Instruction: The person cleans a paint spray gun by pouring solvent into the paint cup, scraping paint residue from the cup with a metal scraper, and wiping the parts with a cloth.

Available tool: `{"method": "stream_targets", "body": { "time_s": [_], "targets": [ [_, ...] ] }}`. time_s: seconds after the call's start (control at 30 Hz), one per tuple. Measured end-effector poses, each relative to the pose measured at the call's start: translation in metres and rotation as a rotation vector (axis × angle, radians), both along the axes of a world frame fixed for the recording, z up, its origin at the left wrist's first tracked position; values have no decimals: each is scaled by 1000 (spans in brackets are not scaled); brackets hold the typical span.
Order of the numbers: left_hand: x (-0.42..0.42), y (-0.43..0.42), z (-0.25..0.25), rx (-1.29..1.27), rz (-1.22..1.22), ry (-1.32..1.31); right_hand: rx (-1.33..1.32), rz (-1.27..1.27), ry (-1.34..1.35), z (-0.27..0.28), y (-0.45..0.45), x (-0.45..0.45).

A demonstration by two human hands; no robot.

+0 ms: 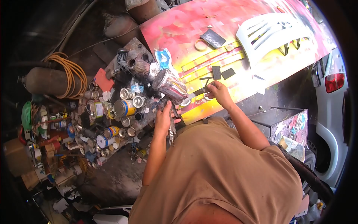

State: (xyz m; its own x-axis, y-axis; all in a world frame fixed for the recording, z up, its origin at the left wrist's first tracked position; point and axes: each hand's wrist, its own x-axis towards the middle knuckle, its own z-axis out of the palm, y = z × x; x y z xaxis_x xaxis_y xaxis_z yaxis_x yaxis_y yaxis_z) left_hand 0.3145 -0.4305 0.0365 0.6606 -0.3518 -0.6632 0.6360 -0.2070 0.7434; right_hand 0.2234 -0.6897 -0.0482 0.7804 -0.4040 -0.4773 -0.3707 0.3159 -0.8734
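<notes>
My left hand (163, 118) is wrapped round the handle of a paint spray gun (172, 128), whose air fitting points down toward me. The gun's large paint-streaked cup (170, 85) tilts above the hand. Over the yellow edge of the panel, my right hand (220, 93) has its fingers drawn together at the end of a thin dark strip (200, 91), which reaches toward the gun. Just beyond it lie two dark flat pads (216, 72) and a small dark T-shaped piece. A round pale lid or tape roll sits partly hidden beneath the right fingers.
A paint-stained red and yellow panel (179, 33) carries a white slotted car part (274, 35), a tape roll (201, 45) and a black sheet (213, 38). Paint cans (124, 108) crowd the left bench. An orange hose (71, 71) drapes over a tank. A white car (335, 112) stands right.
</notes>
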Motion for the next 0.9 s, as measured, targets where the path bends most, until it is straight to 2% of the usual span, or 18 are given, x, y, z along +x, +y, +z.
{"method": "stream_targets", "body": {
  "time_s": [0.47,0.63,0.73,0.83,0.9],
  "targets": [
    [-20,9,-12,-38,-15,-60,217,-118,21,-26,-4,-13],
    [-34,32,-24,-140,124,-56,431,-237,-15,-49,-18,-18],
    [-41,46,-20,-137,193,-85,470,-300,-106,-54,-40,-11],
    [-47,62,-25,-116,249,-95,227,-282,-48,-46,-72,10],
    [-51,74,-32,-79,273,-72,203,-281,-105,-58,-101,29]
  ]
}}
